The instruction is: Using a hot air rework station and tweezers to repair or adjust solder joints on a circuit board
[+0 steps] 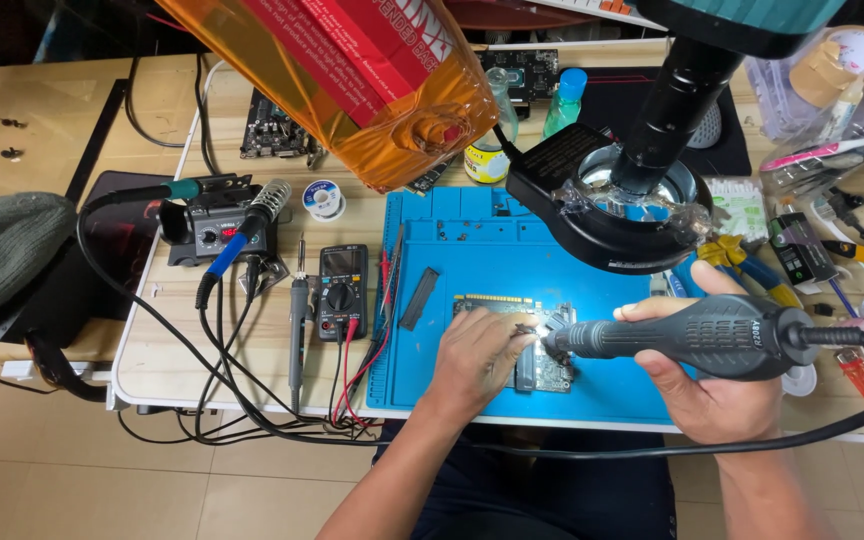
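— Gripping firmly, the right hand (697, 385) wraps around a dark grey handheld rotary tool (697, 335), its thumb along the top; the tool lies nearly level, tip pointing left.

— And the tip?

— It meets the circuit board (542, 345), just beside the left fingertips. A thick black cable (832, 425) runs from the tool's rear and sweeps back under the table edge.

— What about the left hand (477, 355)?

— Its grip is narrow: fingers pinched together and pressed down on the board, holding it flat. Whether something small sits between them, I cannot tell.

— Where does the board lie?

— On the blue work mat (472, 240), toward its near edge, on the wooden table (167, 345). A dark narrow strip (419, 298) lies on the mat left of it.

— Anything overhead?

— A black microscope with ring light (612, 200) hangs above the mat. Left of the mat are a multimeter (342, 290) and a soldering station (214, 232).
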